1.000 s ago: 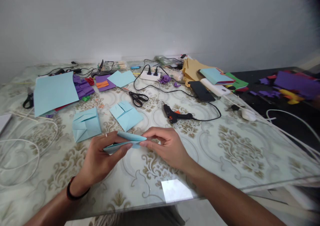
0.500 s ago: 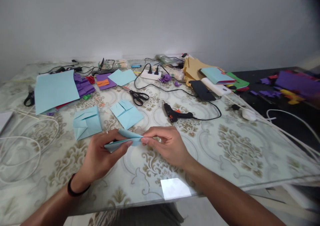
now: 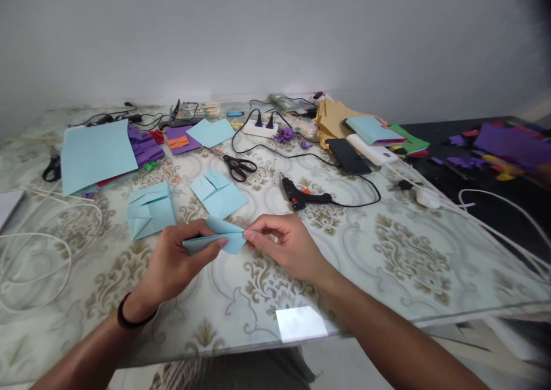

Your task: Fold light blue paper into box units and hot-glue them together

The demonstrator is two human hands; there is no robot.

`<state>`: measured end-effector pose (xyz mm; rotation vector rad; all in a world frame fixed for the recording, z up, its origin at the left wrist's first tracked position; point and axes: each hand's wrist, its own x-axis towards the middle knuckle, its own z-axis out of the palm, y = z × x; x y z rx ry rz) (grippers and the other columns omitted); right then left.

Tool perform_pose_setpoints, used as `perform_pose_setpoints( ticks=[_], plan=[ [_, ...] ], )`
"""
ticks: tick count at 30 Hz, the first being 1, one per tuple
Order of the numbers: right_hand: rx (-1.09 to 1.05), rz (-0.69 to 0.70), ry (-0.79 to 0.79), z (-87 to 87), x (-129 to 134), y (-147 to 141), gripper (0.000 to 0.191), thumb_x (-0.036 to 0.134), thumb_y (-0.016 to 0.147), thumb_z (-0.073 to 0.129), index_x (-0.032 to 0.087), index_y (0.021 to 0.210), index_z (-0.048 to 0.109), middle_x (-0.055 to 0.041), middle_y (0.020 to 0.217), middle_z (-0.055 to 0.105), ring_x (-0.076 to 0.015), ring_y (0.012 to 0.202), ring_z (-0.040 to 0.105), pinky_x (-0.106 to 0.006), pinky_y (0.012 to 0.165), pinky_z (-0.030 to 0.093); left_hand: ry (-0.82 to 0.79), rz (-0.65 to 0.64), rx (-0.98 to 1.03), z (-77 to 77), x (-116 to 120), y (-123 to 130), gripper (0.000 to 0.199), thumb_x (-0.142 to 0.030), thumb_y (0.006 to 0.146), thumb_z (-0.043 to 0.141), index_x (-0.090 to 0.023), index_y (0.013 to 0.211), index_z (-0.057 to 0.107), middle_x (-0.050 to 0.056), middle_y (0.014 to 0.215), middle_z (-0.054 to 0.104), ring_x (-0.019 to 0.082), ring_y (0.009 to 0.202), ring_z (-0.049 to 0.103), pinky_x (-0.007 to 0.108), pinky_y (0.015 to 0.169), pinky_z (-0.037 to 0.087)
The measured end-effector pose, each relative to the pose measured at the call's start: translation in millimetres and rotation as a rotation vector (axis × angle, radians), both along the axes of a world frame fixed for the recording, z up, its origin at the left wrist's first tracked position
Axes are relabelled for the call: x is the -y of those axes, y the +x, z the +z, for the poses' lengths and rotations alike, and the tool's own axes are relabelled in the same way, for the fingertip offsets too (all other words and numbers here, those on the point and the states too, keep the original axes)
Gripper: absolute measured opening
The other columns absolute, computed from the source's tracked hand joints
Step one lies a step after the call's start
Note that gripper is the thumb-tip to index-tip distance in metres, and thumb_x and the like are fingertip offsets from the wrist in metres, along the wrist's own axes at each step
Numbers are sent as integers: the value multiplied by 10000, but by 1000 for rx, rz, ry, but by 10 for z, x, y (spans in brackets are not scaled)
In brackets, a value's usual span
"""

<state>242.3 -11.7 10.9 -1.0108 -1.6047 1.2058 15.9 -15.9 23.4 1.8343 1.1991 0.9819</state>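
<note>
A folded piece of light blue paper (image 3: pixel 235 243) is held just above the table between both hands. My left hand (image 3: pixel 178 261) grips its left part, thumb on the near face and fingers behind. At the paper's right tip, my right hand (image 3: pixel 288 243) pinches it between thumb and fingertips. Two more folded blue papers lie flat beyond the hands: a creased blue square (image 3: pixel 150 209) to the left and another folded blue paper (image 3: pixel 219 195) in the middle. The fingers of my left hand hide part of the held paper.
Black-handled scissors (image 3: pixel 239 168) and a glue gun (image 3: pixel 303 196) with its cord lie beyond the hands. A power strip (image 3: pixel 260 128) sits farther back. Blue sheets (image 3: pixel 99 154) and purple paper pieces (image 3: pixel 144 147) are at the left; a phone (image 3: pixel 348 156) is at the right. White cables (image 3: pixel 69 258) loop at the left.
The held paper has tilted a little, so more of its near face shows beneath my left thumb. Both hands keep their grip and have barely shifted.
</note>
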Motion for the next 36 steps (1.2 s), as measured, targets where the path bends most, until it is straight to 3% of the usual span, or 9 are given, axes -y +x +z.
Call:
perform_pose_setpoints(
  ticks=[4, 8, 13, 17, 20, 24, 26, 30, 36],
  plan=[
    [-51, -49, 2, -25, 4, -16, 245, 351, 927, 708, 186, 746, 722, -15, 657, 711, -142, 615, 651, -257, 586, 514, -84, 22, 15, -22, -20, -25, 277, -381, 866, 782, -174, 695, 711, -28, 581, 600, 101, 507, 490, 217, 461, 357],
    [-123, -72, -14, -44, -13, 3, 235, 357, 938, 706, 186, 776, 713, -12, 695, 706, -138, 650, 665, -252, 623, 522, -143, 32, 48, -48, -46, -63, 251, -404, 899, 750, -176, 808, 802, 32, 712, 754, 159, 615, 651, 241, 545, 483],
    [-164, 4, -89, -44, -31, 14, 198, 369, 930, 726, 192, 1017, 744, -6, 721, 706, -152, 671, 696, -264, 642, 552, 166, 18, -89, -95, -48, -91, 121, -323, 879, 786, -204, 879, 803, 28, 826, 783, 165, 691, 682, 259, 641, 536],
    [-266, 84, -143, -57, -48, 5, 199, 357, 881, 784, 199, 1003, 792, -26, 856, 725, -147, 687, 719, -274, 664, 605, 333, -60, -120, -84, -44, -115, 26, -203, 877, 767, -215, 895, 780, 60, 983, 790, 197, 870, 741, 275, 769, 582],
    [-351, 58, -156, -93, -75, 6, 166, 354, 829, 835, 219, 925, 824, -38, 983, 727, -155, 740, 722, -307, 684, 649, 290, -145, -76, -27, -45, -141, 187, -196, 875, 762, -243, 1056, 759, 105, 1256, 739, 269, 1146, 708, 359, 960, 569],
    [-372, -72, -78, -156, -112, 22, 95, 321, 796, 868, 267, 869, 842, -31, 993, 750, -166, 835, 701, -306, 706, 645, 89, -260, 222, 42, -62, -163, 718, -481, 855, 802, -320, 1475, 478, 144, 1556, 515, 346, 1388, 540, 494, 1145, 458],
    [-372, -111, -44, -183, -124, 29, 83, 300, 804, 864, 290, 885, 847, -29, 1006, 755, -160, 835, 698, -299, 710, 634, 3, -227, 350, 44, -82, -166, 659, -556, 913, 709, -321, 1477, 459, 145, 1527, 539, 325, 1330, 586, 464, 1085, 508],
    [-358, -141, -17, -213, -132, 31, 94, 280, 825, 847, 306, 915, 848, -29, 1021, 757, -165, 853, 701, -299, 720, 625, -138, -83, 290, -1, -118, -154, 363, -387, 934, 736, -270, 1264, 641, 80, 1138, 734, 195, 944, 690, 268, 721, 559],
    [-335, -152, 8, -218, -130, 41, 93, 288, 836, 840, 310, 926, 847, -38, 1036, 762, -194, 907, 708, -321, 732, 626, -187, -12, 256, -46, -131, -101, 336, -354, 888, 772, -229, 1197, 729, -17, 738, 670, 111, 593, 596, 207, 500, 490]
  ],
)
